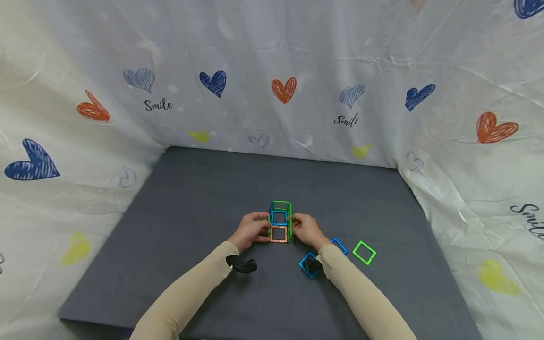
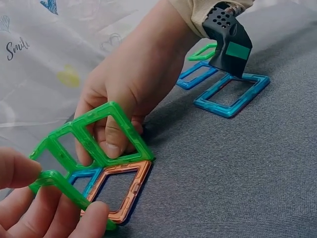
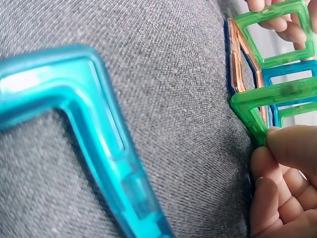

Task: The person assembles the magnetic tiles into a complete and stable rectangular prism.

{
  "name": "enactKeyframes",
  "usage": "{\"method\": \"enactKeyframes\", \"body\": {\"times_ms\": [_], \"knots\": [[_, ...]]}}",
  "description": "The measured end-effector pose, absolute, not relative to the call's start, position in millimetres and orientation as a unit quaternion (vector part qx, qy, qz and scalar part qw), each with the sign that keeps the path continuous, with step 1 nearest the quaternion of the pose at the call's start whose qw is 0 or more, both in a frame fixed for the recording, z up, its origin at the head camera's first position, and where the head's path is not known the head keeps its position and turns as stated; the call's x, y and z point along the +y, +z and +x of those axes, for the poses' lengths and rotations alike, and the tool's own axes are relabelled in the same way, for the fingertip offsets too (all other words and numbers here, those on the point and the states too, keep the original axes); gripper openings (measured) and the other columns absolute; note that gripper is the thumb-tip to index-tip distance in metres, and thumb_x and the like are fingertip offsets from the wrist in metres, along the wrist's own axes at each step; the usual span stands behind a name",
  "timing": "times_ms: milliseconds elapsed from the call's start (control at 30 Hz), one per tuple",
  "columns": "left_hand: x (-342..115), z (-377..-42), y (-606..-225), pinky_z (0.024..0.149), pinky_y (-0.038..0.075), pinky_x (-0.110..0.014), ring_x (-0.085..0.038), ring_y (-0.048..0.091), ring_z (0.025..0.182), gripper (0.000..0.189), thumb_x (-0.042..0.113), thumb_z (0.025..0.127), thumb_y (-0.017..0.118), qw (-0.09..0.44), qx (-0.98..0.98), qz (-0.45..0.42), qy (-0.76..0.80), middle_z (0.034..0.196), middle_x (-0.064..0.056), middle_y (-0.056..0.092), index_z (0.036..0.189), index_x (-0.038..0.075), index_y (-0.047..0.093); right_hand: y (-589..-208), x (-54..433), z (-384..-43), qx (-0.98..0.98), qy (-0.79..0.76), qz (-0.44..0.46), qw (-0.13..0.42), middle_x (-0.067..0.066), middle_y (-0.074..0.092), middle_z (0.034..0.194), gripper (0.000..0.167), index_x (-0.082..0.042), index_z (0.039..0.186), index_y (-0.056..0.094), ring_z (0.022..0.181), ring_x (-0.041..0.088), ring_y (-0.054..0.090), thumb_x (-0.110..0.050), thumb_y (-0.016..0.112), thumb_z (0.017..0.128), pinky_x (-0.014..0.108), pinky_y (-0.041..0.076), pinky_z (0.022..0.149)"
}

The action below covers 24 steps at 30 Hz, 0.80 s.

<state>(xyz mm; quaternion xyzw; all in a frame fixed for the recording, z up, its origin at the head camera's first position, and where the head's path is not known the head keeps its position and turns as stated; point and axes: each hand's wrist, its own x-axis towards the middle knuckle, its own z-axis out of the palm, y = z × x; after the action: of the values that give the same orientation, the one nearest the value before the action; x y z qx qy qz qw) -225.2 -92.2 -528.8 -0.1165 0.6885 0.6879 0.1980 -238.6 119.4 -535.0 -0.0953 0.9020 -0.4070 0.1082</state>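
A small build of magnetic square frames stands mid-table: an orange tile [image 1: 279, 241] and a blue tile [image 1: 279, 212] lie flat in a row, with green tiles upright along the sides. At the far end shows another green tile [image 1: 281, 203]. My left hand [image 1: 250, 230] holds the left green tile [image 2: 69, 191] between thumb and fingers. On the opposite side, my right hand [image 1: 308, 230] pinches the right green wall [image 2: 94, 116], its thumb [image 3: 292, 146] pressed to the frame's lower edge. A blue side tile stands at the far left, partly hidden.
Below my right wrist lies a loose blue tile [image 1: 305, 270]. Another blue tile [image 1: 341, 244] is partly covered by the right sleeve, and a green tile [image 1: 360, 259] rests farther right. A printed white curtain [image 1: 246, 56] surrounds the grey tabletop [image 1: 212, 184].
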Motion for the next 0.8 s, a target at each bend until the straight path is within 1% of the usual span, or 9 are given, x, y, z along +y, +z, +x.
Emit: {"method": "enactKeyframes", "body": {"times_ms": [367,533,700,800], "knots": [[-90.7,-222.7,-527.7,0.07,0.064,-0.037,-0.021,0.068,0.086,0.043,0.009,0.095,0.064,0.193,0.691,-0.118,0.687,0.11,-0.017,0.066,0.138,0.007,0.059,-535.2,119.4,-238.7,0.902,-0.406,-0.1,0.11,0.007,0.07,0.09,0.031,-0.009,0.116,0.075,0.07,0.017,0.052,0.003,0.056,0.094,0.029,0.042,0.064],[-90.7,-221.9,-526.0,0.069,0.064,-0.037,-0.021,0.069,0.086,0.046,0.007,0.092,0.065,0.191,0.689,-0.126,0.688,0.11,-0.017,0.067,0.138,0.007,0.059,-535.6,119.4,-238.9,0.902,-0.405,-0.101,0.107,0.007,0.071,0.09,0.031,-0.009,0.116,0.074,0.073,0.016,0.055,0.004,0.058,0.093,0.029,0.045,0.065],[-90.8,-221.7,-524.3,0.067,0.064,-0.036,-0.021,0.07,0.087,0.046,0.008,0.092,0.065,0.194,0.689,-0.121,0.688,0.112,-0.02,0.069,0.138,0.006,0.058,-535.0,118.8,-238.9,0.902,-0.407,-0.098,0.103,0.007,0.071,0.091,0.03,-0.009,0.115,0.075,0.074,0.017,0.055,0.004,0.059,0.093,0.029,0.046,0.066],[-91.5,-222.3,-524.0,0.065,0.064,-0.035,-0.019,0.07,0.083,0.045,0.01,0.092,0.064,0.192,0.702,-0.119,0.676,0.108,-0.017,0.07,0.137,0.007,0.059,-536.9,119.0,-239.7,0.903,-0.406,-0.098,0.104,0.007,0.071,0.092,0.03,-0.008,0.116,0.074,0.075,0.016,0.056,0.004,0.058,0.093,0.029,0.046,0.066]]}}
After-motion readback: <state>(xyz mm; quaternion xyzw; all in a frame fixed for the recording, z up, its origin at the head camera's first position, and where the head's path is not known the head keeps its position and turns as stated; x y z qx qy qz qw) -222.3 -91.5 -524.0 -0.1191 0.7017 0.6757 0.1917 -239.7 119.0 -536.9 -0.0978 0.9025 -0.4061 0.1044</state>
